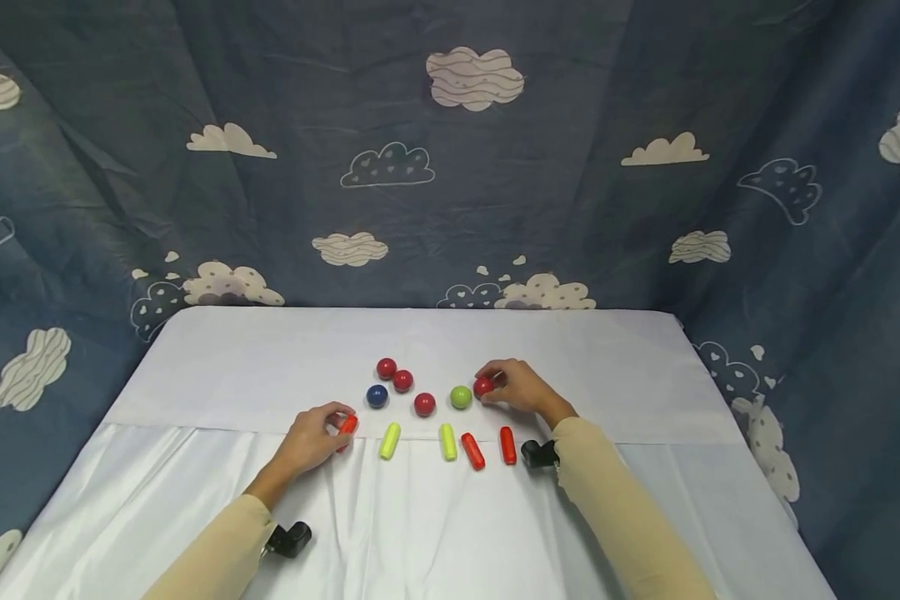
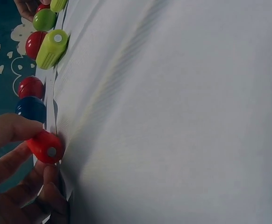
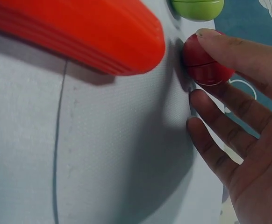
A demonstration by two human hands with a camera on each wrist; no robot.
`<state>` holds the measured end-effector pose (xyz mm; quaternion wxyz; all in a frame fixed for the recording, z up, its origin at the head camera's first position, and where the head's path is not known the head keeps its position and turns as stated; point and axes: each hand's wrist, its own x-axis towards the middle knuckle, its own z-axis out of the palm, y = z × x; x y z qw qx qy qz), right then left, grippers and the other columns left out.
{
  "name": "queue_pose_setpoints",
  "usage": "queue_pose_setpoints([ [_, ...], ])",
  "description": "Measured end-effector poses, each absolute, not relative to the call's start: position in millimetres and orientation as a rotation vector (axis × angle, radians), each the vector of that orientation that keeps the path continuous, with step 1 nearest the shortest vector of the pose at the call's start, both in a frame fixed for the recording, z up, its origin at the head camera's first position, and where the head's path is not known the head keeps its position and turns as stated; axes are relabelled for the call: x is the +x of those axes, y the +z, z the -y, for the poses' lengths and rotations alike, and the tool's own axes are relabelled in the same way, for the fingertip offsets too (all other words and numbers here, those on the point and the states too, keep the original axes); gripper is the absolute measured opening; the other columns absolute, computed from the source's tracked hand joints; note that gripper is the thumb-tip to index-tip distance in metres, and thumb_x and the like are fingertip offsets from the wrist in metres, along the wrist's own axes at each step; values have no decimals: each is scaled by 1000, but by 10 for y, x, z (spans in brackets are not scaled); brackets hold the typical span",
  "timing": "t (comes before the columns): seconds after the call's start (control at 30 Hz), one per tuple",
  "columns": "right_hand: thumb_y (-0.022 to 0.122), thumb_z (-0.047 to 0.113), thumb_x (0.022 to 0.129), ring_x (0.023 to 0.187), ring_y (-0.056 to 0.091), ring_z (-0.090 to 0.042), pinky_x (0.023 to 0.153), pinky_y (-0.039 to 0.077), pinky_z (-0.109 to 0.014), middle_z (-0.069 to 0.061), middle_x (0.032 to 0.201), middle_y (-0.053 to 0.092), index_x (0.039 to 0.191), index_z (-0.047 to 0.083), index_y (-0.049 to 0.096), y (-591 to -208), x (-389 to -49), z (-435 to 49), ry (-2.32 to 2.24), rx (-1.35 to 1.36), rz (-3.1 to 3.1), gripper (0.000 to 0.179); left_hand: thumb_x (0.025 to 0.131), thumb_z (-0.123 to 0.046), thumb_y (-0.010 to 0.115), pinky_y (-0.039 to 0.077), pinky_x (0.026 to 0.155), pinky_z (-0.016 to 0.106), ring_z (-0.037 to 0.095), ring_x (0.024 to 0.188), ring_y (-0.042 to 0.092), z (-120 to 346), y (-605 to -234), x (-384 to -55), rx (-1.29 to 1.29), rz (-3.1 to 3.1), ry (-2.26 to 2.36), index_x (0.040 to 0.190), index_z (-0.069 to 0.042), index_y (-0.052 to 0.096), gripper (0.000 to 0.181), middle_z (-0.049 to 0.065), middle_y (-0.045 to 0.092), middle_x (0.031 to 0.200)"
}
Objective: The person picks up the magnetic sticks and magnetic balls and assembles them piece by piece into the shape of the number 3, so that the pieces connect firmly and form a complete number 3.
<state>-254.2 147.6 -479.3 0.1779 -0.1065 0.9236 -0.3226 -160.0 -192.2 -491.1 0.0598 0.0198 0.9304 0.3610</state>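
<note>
My left hand (image 1: pixel 311 439) pinches a red plastic handle (image 1: pixel 347 428) at the left end of the near row; in the left wrist view the thumb and fingers are around the red handle (image 2: pixel 46 146). At the right end of the far row, my right hand (image 1: pixel 521 387) pinches a red ball (image 1: pixel 483 387). The right wrist view shows thumb and forefinger on this red ball (image 3: pixel 204 60), which has a seam round it, with the other fingers spread below. Close to its left lies a green ball (image 1: pixel 461 397).
Three more red balls (image 1: pixel 424 404) and a blue ball (image 1: pixel 377 396) are on the white cloth (image 1: pixel 270 358). Between my hands lie two yellow-green handles (image 1: pixel 390 441) and two red handles (image 1: pixel 473 451). A dark cloud-print curtain (image 1: pixel 540 208) hangs behind the table.
</note>
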Motion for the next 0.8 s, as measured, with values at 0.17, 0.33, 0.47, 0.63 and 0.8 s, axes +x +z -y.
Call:
queue_pose_setpoints([
  [0.17,79,11,78,105,56,-25,92,48,-39,-8,116,62,117,11,65,-4805,-2568,-1477,-918,-294,-2611,41,77,-6,70,39,57,26,12,62,49,1935,-4899,-1621,65,-2811,1081,112,-4,67,35,4,66,88],
  [0.33,79,10,78,106,56,-25,93,47,-40,-9,118,62,117,10,65,-4791,-2569,-1456,-926,-279,-2608,42,77,-6,70,40,59,26,12,64,50,1934,-4898,-1620,61,-2809,1067,111,-3,67,35,5,67,88],
  [0.47,79,9,78,105,56,-24,94,46,-39,-9,117,62,116,10,64,-4798,-2563,-1463,-940,-280,-2613,41,75,-5,70,40,60,27,12,65,51,1921,-4884,-1620,76,-2814,1065,108,-1,68,33,4,66,86],
  [0.63,80,9,77,103,56,-23,93,46,-38,-8,115,62,113,10,64,-4821,-2562,-1465,-962,-286,-2618,39,77,-6,71,40,58,26,13,66,50,1925,-4861,-1600,79,-2804,1092,104,-3,69,27,1,61,79],
  [0.8,80,10,77,102,56,-23,93,46,-39,-7,112,63,111,11,65,-4831,-2547,-1481,-982,-271,-2628,38,80,-6,72,42,60,26,14,71,53,1922,-4835,-1602,78,-2787,1111,106,-3,68,26,1,61,81],
])
